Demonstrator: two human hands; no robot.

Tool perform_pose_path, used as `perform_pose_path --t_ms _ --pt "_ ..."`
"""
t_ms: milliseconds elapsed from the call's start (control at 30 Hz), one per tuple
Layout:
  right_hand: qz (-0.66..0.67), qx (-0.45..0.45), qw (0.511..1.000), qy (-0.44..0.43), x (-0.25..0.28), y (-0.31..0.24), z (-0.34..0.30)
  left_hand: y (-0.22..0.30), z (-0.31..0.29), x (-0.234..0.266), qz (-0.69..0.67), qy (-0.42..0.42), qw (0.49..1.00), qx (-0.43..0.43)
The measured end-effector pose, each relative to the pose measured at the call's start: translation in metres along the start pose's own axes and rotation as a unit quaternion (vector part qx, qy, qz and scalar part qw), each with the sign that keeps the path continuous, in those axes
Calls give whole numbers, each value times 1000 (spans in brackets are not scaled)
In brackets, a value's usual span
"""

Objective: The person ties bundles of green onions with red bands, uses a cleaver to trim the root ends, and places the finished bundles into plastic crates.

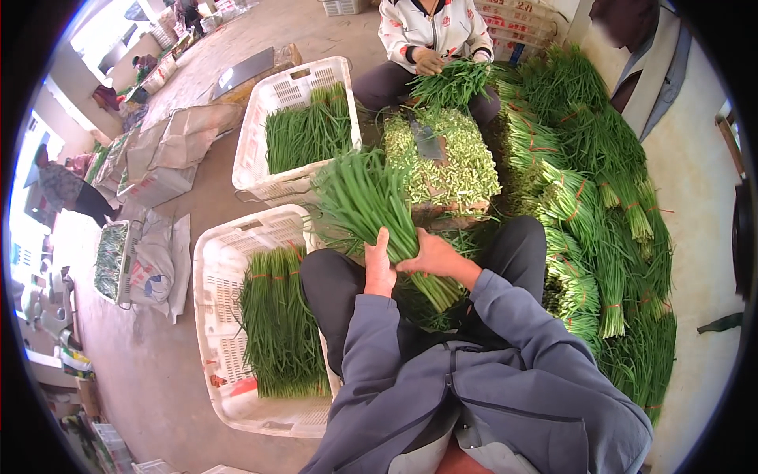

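A loose bunch of green chives [365,197] is between my hands, above my knees, its leafy tops pointing away and its pale stalk ends toward me. My left hand [380,265] grips its left side with the thumb up. From the right, my right hand [436,257] wraps round the lower stalks. Beyond the bunch, a block heaped with short pale stalk cuttings [466,162] carries a dark, flat cleaver blade [426,144]. Across from me, another person's hands [430,62] hold a second bunch of chives [452,83].
To my left stands a white plastic crate [209,379] holding tied chives [280,332]; another white crate [251,130] with chives is farther off. Banded bundles [608,213] are piled along the wall at right. A covered stack [170,142] stands at the far left.
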State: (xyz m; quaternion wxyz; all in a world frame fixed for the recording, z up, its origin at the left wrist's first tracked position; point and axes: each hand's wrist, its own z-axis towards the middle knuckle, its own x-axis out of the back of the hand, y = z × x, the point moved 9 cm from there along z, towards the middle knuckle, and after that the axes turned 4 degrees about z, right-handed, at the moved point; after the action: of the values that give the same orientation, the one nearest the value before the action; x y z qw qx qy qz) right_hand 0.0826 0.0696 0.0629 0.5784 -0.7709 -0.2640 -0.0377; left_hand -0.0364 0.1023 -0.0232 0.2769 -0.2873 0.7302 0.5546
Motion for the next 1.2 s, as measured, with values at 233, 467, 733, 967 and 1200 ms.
perform_pose_path --t_ms 233,467,733,967,1200 --pt "-6 -8 1000 -1 -3 6 -6 5 -3 -15 0 15 1000 6" --pt "-14 73 995 69 16 4 11 5 -6 -22 37 -10 999 -24" --pt "-51 132 934 329 88 -29 -17 5 -5 -12 37 10 999 -9" --pt "-133 405 865 266 53 -138 -42 6 -9 -22 178 21 982 -65" --pt "-255 447 823 241 47 -197 7 -9 -15 -28 212 22 975 -67"
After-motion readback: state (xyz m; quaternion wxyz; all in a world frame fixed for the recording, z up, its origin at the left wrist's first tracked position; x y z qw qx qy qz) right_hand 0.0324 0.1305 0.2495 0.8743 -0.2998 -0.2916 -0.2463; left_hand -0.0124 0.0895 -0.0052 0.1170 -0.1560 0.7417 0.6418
